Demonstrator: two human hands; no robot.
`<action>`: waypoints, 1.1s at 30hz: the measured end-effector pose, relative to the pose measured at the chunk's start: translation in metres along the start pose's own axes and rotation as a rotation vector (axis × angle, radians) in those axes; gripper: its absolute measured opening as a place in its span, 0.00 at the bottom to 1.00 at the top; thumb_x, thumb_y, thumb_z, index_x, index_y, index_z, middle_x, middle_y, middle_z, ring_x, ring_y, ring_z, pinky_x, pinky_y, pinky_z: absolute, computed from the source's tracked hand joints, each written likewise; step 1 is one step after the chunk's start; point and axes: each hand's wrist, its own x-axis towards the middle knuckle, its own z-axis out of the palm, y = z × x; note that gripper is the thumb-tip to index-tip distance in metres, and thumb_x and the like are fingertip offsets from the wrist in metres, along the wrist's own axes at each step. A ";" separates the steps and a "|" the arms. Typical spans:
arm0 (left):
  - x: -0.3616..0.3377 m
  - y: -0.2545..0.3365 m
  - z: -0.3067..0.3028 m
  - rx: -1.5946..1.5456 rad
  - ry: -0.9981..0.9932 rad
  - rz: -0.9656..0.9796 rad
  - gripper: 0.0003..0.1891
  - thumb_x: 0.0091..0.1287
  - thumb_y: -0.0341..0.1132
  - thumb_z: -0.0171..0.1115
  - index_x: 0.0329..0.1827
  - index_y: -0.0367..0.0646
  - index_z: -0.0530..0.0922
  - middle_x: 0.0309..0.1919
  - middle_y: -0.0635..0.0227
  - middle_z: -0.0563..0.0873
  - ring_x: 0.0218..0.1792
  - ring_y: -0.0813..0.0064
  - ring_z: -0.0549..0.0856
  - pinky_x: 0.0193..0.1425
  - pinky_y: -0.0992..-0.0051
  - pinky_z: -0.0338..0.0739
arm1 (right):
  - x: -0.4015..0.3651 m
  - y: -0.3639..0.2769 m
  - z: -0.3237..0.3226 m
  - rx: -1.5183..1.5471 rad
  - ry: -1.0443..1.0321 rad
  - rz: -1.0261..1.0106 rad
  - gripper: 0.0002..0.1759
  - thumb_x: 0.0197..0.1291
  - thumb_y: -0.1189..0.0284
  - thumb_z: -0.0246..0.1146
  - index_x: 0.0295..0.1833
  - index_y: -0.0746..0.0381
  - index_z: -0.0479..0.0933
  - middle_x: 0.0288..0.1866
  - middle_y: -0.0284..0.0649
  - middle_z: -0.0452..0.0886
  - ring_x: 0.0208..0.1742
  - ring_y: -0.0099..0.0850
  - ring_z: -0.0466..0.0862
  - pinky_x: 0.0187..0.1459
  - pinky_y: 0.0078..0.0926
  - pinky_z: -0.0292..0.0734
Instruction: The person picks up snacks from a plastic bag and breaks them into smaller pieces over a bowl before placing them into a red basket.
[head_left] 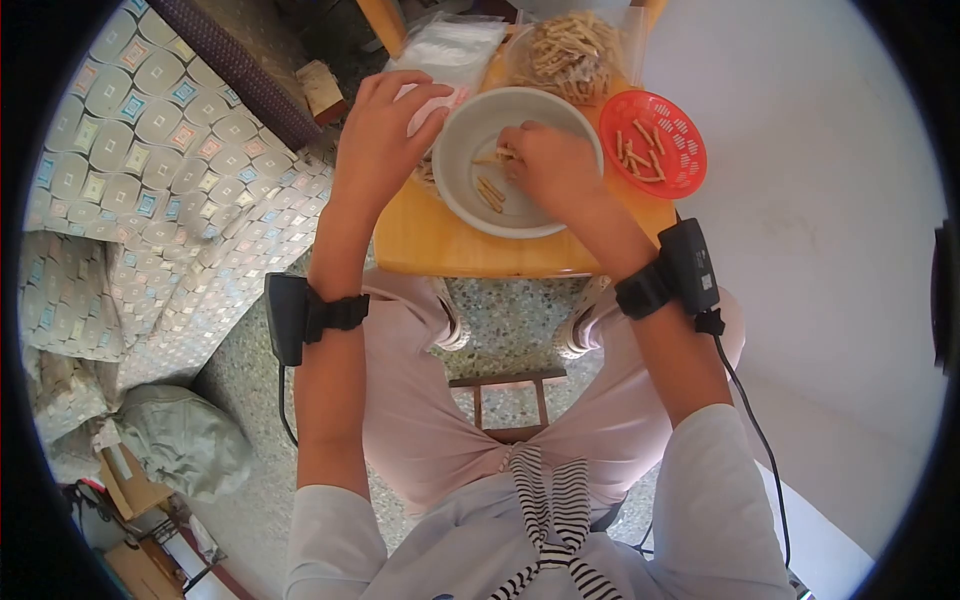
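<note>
Picking sticks [490, 192] from bowl [470, 215], right hand [550, 168] pinching a few, left hand [385, 125] spread against rim, steadying for any lift.

Bright, soft daylight, perhaps from the right, washes out the plain white wall [840, 220]; shadows are faint. Fisheye bending curves the edges inside a black circular border

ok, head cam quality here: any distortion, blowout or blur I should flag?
Head view: strong fisheye, black circular vignette cuts the corners; the pale surface on the right is nearly blown out, shadows soft; centre sharp, the right hand in the white bowl and the left hand at its rim read clearly; edges softer.
</note>
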 end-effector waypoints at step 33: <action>0.007 0.040 0.016 -0.278 0.057 0.078 0.15 0.60 0.29 0.72 0.50 0.45 0.86 0.53 0.69 0.84 0.59 0.61 0.78 0.67 0.64 0.71 | -0.005 -0.006 -0.070 0.458 0.389 -0.386 0.07 0.63 0.69 0.66 0.46 0.55 0.80 0.41 0.38 0.84 0.41 0.42 0.86 0.39 0.39 0.80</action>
